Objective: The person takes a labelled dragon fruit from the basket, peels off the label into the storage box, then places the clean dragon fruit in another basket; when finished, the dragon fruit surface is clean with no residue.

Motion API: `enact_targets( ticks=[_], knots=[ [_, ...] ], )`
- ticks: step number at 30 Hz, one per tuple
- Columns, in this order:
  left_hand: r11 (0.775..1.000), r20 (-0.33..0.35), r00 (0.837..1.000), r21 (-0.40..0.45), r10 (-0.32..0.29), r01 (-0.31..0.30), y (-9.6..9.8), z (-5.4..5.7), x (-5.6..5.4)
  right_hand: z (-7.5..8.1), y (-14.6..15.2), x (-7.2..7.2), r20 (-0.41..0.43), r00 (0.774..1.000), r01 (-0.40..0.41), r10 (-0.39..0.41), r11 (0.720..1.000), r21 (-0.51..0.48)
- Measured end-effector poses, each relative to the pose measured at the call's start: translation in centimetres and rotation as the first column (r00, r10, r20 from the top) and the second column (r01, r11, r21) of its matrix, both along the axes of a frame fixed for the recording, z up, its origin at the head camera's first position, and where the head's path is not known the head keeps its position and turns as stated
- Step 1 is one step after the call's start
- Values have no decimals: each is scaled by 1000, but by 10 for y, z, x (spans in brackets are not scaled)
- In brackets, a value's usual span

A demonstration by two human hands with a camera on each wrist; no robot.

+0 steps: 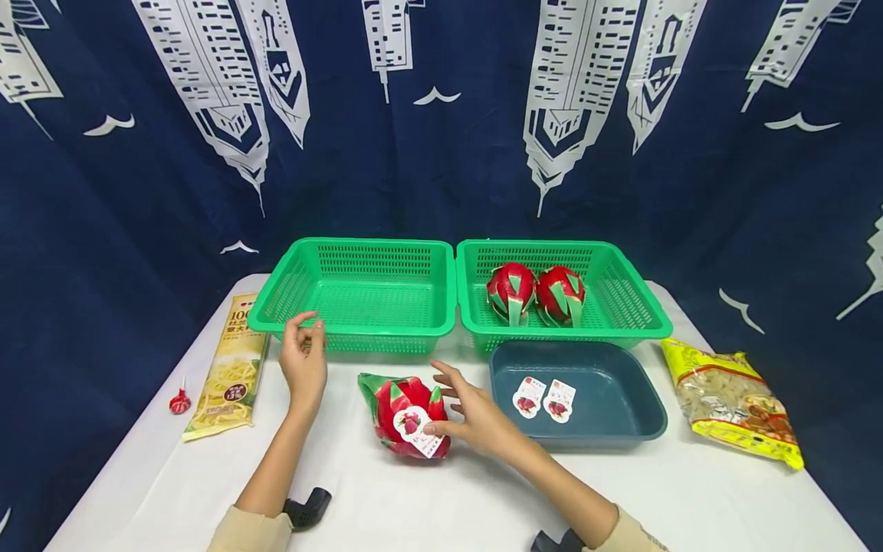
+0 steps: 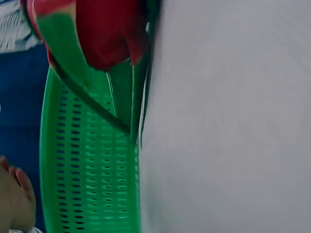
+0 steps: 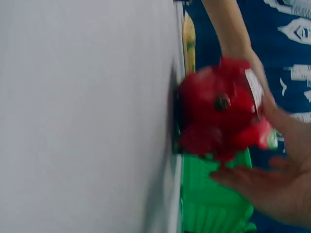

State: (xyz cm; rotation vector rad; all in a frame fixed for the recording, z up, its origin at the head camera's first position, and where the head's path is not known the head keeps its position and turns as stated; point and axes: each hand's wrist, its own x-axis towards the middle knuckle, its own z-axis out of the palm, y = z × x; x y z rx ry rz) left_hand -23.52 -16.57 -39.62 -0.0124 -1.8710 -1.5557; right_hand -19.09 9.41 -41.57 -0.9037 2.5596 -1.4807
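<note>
A red dragon fruit [image 1: 386, 402] with green scales lies on the white table in front of me. On its near right side sits a white label [image 1: 412, 423] with a dragon fruit picture. My right hand [image 1: 483, 422] is at the fruit's right, its thumb on the label and its other fingers spread apart. From the right wrist view, the red fruit [image 3: 201, 104] hangs beside the open palm of that hand [image 3: 279, 191]. My left hand [image 1: 305, 368] is raised by the front rim of the left green basket [image 1: 372, 341], fingers loosely bent and holding nothing.
The right green basket [image 1: 476, 326] holds two dragon fruits. Before it, a dark blue-grey tray [image 1: 607, 399] contains two similar labels. A yellow food bag [image 1: 734, 402] lies far right; a noodle packet [image 1: 231, 368] and red lollipop [image 1: 180, 402] lie left.
</note>
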Motion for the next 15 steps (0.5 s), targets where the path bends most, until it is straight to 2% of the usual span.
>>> enact_targets(
  ticks=[1, 2, 3, 4, 6, 7, 9, 12, 13, 15],
  knots=[
    [996, -41, 997, -63, -70, 67, 4, 6, 6, -2, -1, 4, 10, 999, 38, -38, 999, -5],
    [983, -69, 987, -124, -148, 139, 7, 11, 11, -3, -2, 7, 19, 997, 75, -75, 997, -7],
    [959, -82, 970, -190, -231, 212, 9, 12, 13, -6, -3, 10, 18, 993, 113, -113, 994, -7],
    [924, -75, 945, -249, -317, 290, 9, 12, 14, -7, -4, 14, 21, 989, 148, -148, 989, -11],
    [825, -15, 882, -362, -471, 434, 9, 8, 13, -11, -6, 19, 33, 980, 198, -197, 980, -32],
    [767, 38, 851, -412, -524, 491, 8, 5, 11, -13, -7, 21, 48, 977, 211, -209, 976, -52],
    [647, 151, 790, -494, -595, 581, 6, -2, 8, -17, -8, 22, 92, 974, 215, -206, 971, -107],
    [491, 302, 719, -564, -626, 664, 6, -10, 6, -22, -10, 20, 154, 976, 179, -152, 967, -181],
    [448, 337, 698, -576, -632, 684, 6, -11, 7, -24, -10, 18, 169, 978, 156, -124, 968, -196],
    [380, 391, 662, -587, -640, 714, 7, -13, 8, -26, -10, 14, 192, 980, 102, -60, 970, -219]
  ],
)
